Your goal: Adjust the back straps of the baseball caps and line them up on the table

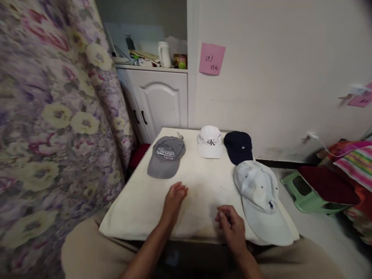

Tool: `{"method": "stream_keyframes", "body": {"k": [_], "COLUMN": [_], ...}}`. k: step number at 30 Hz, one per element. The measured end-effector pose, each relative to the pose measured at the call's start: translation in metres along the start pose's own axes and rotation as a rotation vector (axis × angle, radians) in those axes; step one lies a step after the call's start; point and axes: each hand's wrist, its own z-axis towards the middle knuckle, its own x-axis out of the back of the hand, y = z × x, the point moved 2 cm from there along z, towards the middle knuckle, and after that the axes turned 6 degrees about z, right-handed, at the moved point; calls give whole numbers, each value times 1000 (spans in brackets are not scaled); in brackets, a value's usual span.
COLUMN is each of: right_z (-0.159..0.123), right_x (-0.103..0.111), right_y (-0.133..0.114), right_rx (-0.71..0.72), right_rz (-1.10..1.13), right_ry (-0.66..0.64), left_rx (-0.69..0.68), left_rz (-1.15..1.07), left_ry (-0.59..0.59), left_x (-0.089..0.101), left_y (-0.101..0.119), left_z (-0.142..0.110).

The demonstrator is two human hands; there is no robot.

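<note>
Grey cap (166, 155) sits near left hand (175, 197), fingers slightly bent, unclenched; right hand (232, 226) loosely half-curled beside pale cap (257, 188).

Plain beige trousers (87, 250) — forearms (155, 242) bare, left hand (174, 198) and right hand (231, 226) uncovered too

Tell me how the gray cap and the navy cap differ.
The gray cap carries large "Always" lettering; the navy cap has only a small pale emblem. The gray cap lies toward the table's left side, the navy cap at its far right. Both rest crown up.
</note>
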Motion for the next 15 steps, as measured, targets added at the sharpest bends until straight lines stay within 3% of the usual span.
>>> {"method": "stream_keyframes", "body": {"k": [3,6,15], "right_z": [12,14,12], "right_x": [-30,-40,-37], "right_y": [8,15,26], "right_rx": [42,64,11], "right_rz": [-62,-122,-118], "right_ry": [-98,-158,-160], "left_rx": [-24,-13,-18], "left_rz": [-124,-197,-259], "left_ry": [142,205,204], "left_x": [33,51,47], "left_y": [13,19,16], "left_z": [12,19,24]}}
